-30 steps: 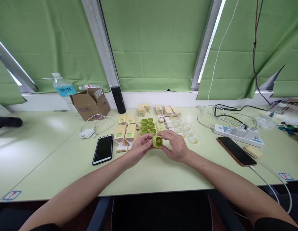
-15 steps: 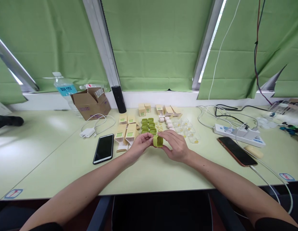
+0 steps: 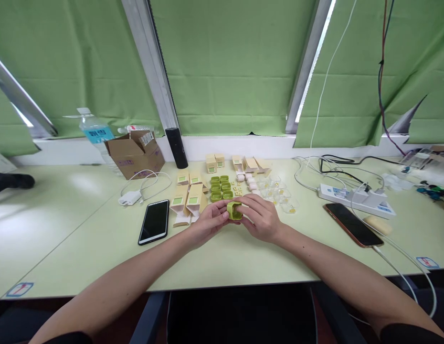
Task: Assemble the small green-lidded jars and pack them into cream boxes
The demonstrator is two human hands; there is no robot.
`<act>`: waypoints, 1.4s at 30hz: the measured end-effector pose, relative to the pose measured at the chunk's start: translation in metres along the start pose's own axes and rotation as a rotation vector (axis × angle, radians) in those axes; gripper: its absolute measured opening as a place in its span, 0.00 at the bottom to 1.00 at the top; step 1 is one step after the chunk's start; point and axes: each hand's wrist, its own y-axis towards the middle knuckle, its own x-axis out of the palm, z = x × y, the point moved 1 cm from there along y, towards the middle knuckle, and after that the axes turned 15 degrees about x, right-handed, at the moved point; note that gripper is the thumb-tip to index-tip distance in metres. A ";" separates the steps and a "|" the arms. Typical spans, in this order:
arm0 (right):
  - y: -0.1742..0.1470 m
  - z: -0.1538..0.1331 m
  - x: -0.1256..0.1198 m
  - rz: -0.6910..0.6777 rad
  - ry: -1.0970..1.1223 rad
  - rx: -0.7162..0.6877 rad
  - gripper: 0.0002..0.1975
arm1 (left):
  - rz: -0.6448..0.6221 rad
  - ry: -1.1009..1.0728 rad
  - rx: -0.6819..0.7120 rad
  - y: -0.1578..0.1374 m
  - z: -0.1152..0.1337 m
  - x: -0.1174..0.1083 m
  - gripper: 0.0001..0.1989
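Left hand [image 3: 212, 219] grips small green cup [image 3: 230, 211], opening turned toward right hand [image 3: 261, 217]; right fingers at cup's mouth, perhaps partly inside. Beyond hands: green containers [image 3: 225, 186] in two columns, tiny yellowish pieces [image 3: 235, 188], pale pink pieces [image 3: 251, 181], clear plastic pieces [image 3: 280, 191]. Cream boxes [image 3: 194, 200] beside containers. Phone [image 3: 153, 222] to left; second phone [image 3: 352, 224], power strip [image 3: 326, 192] to right.

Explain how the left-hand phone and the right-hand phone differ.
The left phone has a white front border, the right phone a black one. A white cable runs from the right phone; none shows at the left phone. The left phone's far end slants right; the right phone's slants left. Both lie screen-up, screens dark.
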 end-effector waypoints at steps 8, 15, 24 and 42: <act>-0.001 0.000 0.001 -0.018 -0.057 -0.007 0.08 | -0.021 -0.024 -0.017 0.000 0.002 -0.001 0.24; 0.000 -0.003 -0.002 -0.031 -0.069 -0.029 0.10 | -0.042 -0.026 -0.012 -0.001 0.001 -0.003 0.23; -0.002 -0.001 0.002 -0.008 -0.054 0.002 0.09 | -0.019 -0.013 -0.015 0.000 0.003 0.000 0.24; 0.000 0.000 -0.001 -0.059 0.026 -0.004 0.09 | 0.040 0.034 0.018 0.000 0.004 0.000 0.23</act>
